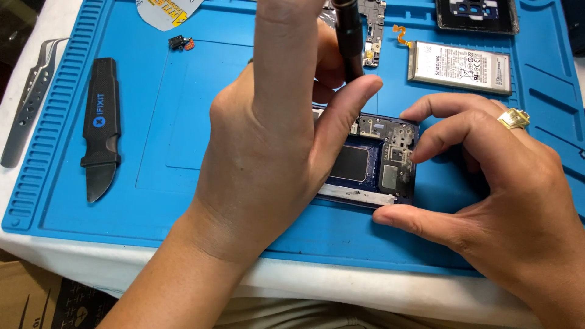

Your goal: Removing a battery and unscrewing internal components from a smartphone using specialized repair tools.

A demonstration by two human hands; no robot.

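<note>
Head view: two bare hands work over a blue mat (183,201) on a white-covered table.
Left hand (268,146): closed round a dark screwdriver (348,42), thumb pressed to its shaft, tool held upright over the phone frame's 12 o'clock edge; the tip is hidden behind the thumb.
Right hand (499,183): half open, pinching the phone frame at its 3 o'clock end, forefinger on the far edge, thumb on the near corner; a gold ring (514,117) sits on one finger.
Phone frame (378,167): dark blue, opened, lying flat near mat centre, partly covered by the left hand; a white strip runs along its 6 o'clock edge.
Battery (460,67): silver-white, lying flat at 1 o'clock from the frame, well apart from it.
Circuit board (373,27): at 12 o'clock, just behind the screwdriver.
Back cover (478,15): dark, at the mat's far edge, 1 o'clock.
Pry tool (100,128): black with a blade end, at 9 o'clock on the mat.
Tweezers (27,100): grey metal, off the mat's 9 o'clock edge.
Small part (181,42): dark and orange, at 11 o'clock.
</note>
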